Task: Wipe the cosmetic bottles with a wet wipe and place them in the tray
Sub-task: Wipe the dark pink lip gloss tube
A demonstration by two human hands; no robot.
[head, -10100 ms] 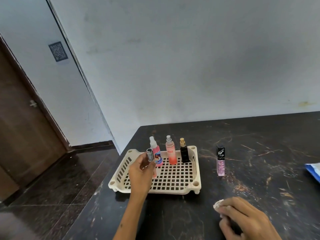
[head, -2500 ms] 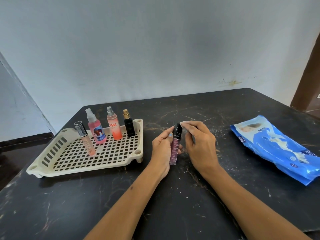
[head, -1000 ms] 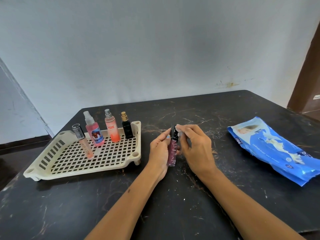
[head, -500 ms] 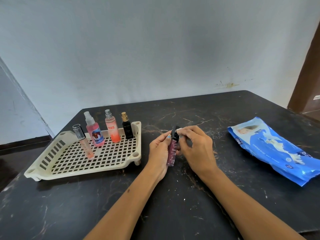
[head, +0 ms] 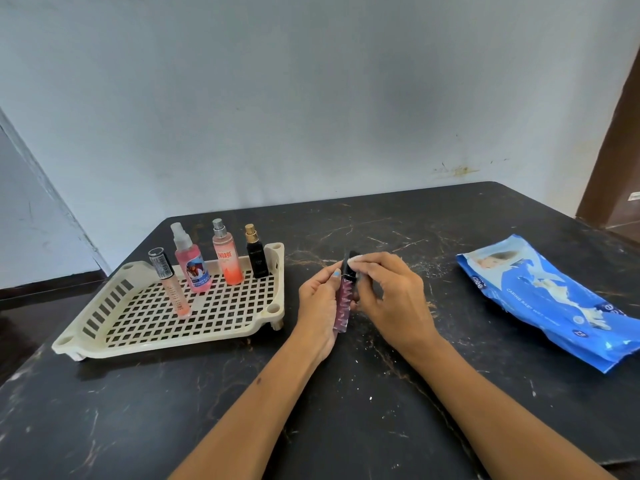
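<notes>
My left hand point(head: 317, 306) grips a slim purple bottle with a black cap point(head: 344, 299), held upright above the dark table. My right hand point(head: 391, 299) pinches a small white wet wipe point(head: 354, 260) against the bottle's black cap. To the left stands a cream slotted tray point(head: 145, 327). Standing in it are a pale pink tube with a silver cap point(head: 173, 287), a pink spray bottle point(head: 192, 263), an orange-pink spray bottle point(head: 227, 259) and a small black bottle with a gold cap point(head: 256, 254).
A blue pack of wet wipes point(head: 554, 299) lies on the right side of the black marble table point(head: 346, 410). A pale wall rises just behind the table. A brown door frame point(head: 616, 150) stands at the far right.
Over the last second the wipe stays on the cap while my right-hand fingers shift slightly around it. Ten seconds ago my left hand was setting the pale pink tube into the tray.
</notes>
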